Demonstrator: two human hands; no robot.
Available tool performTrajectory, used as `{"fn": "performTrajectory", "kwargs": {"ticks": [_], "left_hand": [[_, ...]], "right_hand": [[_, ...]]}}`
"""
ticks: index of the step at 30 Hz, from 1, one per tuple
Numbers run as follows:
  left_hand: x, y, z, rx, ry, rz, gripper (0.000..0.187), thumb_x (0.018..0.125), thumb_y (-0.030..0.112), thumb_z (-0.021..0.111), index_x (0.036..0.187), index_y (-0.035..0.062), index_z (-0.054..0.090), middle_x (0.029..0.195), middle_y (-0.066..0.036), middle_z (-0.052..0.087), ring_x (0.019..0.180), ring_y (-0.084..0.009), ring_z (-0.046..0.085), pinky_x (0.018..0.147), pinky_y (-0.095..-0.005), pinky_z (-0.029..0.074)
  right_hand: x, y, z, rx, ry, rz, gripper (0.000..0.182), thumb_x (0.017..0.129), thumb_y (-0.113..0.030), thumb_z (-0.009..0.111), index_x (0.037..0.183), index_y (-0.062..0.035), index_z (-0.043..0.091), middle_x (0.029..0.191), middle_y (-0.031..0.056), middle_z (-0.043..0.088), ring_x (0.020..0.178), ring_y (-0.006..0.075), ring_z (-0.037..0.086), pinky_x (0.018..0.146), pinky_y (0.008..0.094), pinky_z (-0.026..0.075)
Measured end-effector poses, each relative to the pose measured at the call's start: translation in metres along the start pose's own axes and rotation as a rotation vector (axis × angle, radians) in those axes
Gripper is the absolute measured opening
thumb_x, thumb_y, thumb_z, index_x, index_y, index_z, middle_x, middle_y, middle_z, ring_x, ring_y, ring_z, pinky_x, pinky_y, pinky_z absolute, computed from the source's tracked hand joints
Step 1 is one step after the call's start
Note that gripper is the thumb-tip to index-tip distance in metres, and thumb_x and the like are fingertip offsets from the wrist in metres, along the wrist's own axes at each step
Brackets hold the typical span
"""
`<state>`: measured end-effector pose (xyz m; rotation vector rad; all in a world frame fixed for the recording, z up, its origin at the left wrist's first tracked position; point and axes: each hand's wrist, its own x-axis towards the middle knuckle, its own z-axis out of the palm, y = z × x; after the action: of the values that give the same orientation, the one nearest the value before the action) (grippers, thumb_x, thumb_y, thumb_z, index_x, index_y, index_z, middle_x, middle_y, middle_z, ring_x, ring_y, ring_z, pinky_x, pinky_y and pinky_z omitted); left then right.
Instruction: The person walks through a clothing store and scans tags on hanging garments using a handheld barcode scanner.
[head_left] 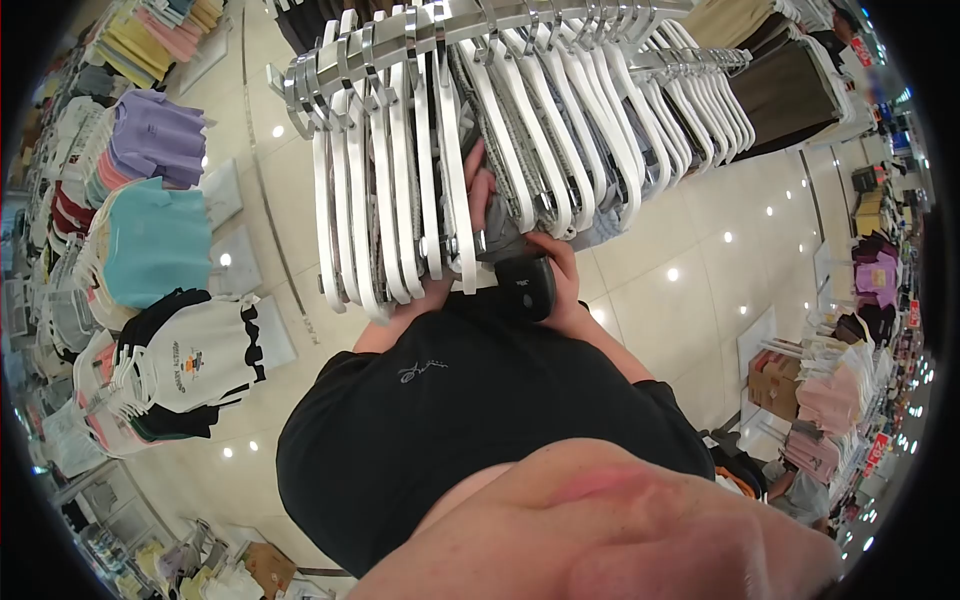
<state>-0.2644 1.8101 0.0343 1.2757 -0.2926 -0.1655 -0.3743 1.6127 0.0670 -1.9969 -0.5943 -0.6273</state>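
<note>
I stand at a metal clothes rail [520, 25] packed with white hangers [400, 200] that carry grey garments [540, 150]. My left hand [478, 190] reaches in between the hangers, its fingers curled on a grey garment; most of the hand is hidden behind the hangers. My right hand [562, 280] is just below the rail and grips a black handheld scanner [525, 285], which it holds against the bottom of the same garment. My black shirt [470, 420] fills the lower middle of the view.
Round racks of purple [155, 135], teal [150, 245] and white tops [200, 355] stand at the left. Brown garments [790, 95] hang at the upper right. A cardboard box [775, 385] and pink clothes [830, 395] are at the right. The tiled floor [690, 290] is glossy.
</note>
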Motion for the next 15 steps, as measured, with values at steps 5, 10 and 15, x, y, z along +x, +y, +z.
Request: {"fn": "performTrajectory", "kwargs": {"ticks": [5,10,15], "left_hand": [[0.014,0.008,0.004,-0.004,0.062,0.039,0.050,0.108,0.037,0.043,0.140,-0.0003,0.052,0.132,-0.010,0.062,0.118,-0.0212,0.058,0.104,-0.0351,0.046],[-0.002,0.004,0.009,0.086,0.088,0.012,0.050,0.108,0.038,0.042,0.140,-0.0004,0.052,0.132,-0.009,0.062,0.118,-0.0208,0.058,0.104,-0.0348,0.046],[-0.045,-0.005,0.022,0.258,0.028,-0.081,0.051,0.109,0.039,0.042,0.140,-0.0005,0.052,0.132,-0.009,0.062,0.119,-0.0204,0.058,0.104,-0.0345,0.046]], "right_hand": [[-0.034,0.025,0.018,0.290,0.035,0.350,0.046,0.072,-0.018,0.082,0.111,0.0008,0.068,0.134,0.0248,0.055,0.108,0.0380,0.061,0.091,0.0434,0.052],[0.012,0.014,-0.006,-0.109,-0.144,-0.122,0.043,0.074,-0.020,0.079,0.111,-0.0015,0.069,0.148,0.0295,0.045,0.121,0.0415,0.056,0.101,0.0444,0.048],[0.034,0.021,-0.004,0.373,-0.521,-0.031,0.038,0.078,-0.018,0.082,0.109,-0.0004,0.069,0.157,0.0333,0.033,0.135,0.0454,0.050,0.110,0.0423,0.042]]}}
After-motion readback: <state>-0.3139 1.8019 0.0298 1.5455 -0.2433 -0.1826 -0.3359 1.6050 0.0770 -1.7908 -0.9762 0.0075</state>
